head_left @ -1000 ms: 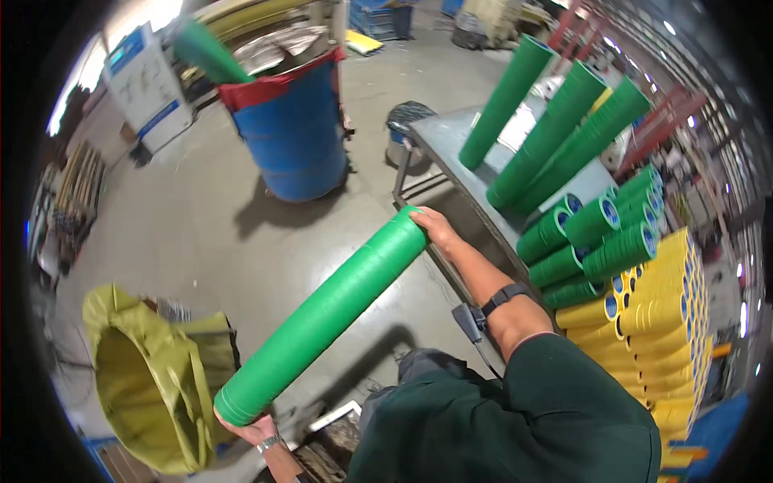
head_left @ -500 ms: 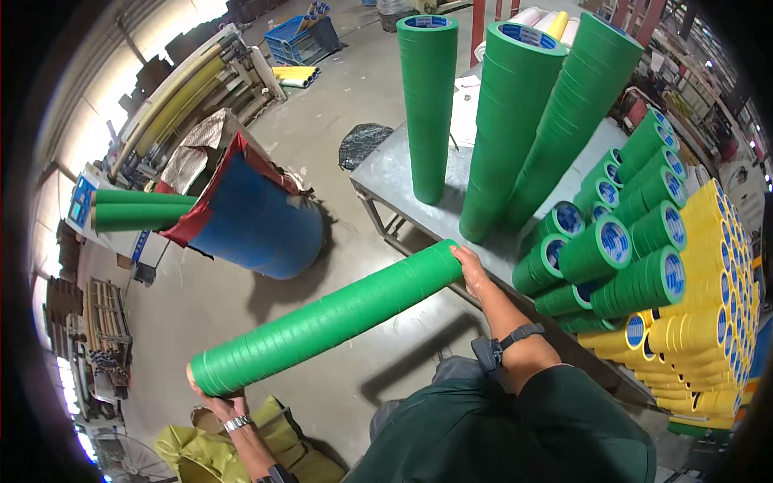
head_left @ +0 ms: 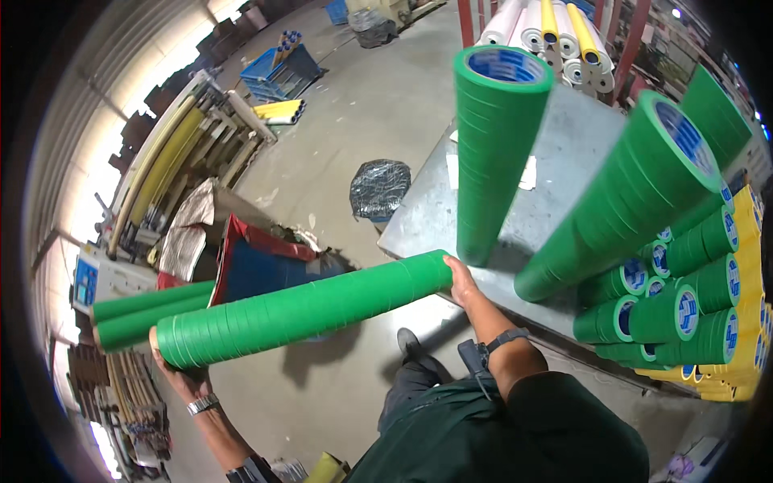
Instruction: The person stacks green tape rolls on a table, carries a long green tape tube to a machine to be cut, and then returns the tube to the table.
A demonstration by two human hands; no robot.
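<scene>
A long green tape roll [head_left: 306,310], with score lines round it near both ends, lies almost level between my two hands, its right end slightly higher. My left hand [head_left: 185,377] cups the left end from below, the fingers partly hidden behind it. At the other end my right hand [head_left: 462,282] is pressed against the end face and side. Beyond my right hand a tall green roll [head_left: 495,161] stands upright on the metal table [head_left: 423,217]. Another tall green roll [head_left: 616,201] stands to its right, with one more partly hidden behind it.
Short green tape rolls [head_left: 676,314] are stacked at the table's right, beside yellow rolls [head_left: 757,266]. On the left, a blue barrel [head_left: 258,270] with a red rim is partly covered by my roll; green rolls [head_left: 153,312] stick out beside it. A black-wrapped stool [head_left: 380,189] stands beyond.
My view has shifted toward the table, whose standing rolls look larger. The held roll's left end has risen and moved left, so it is more level. Both hands keep their hold.
</scene>
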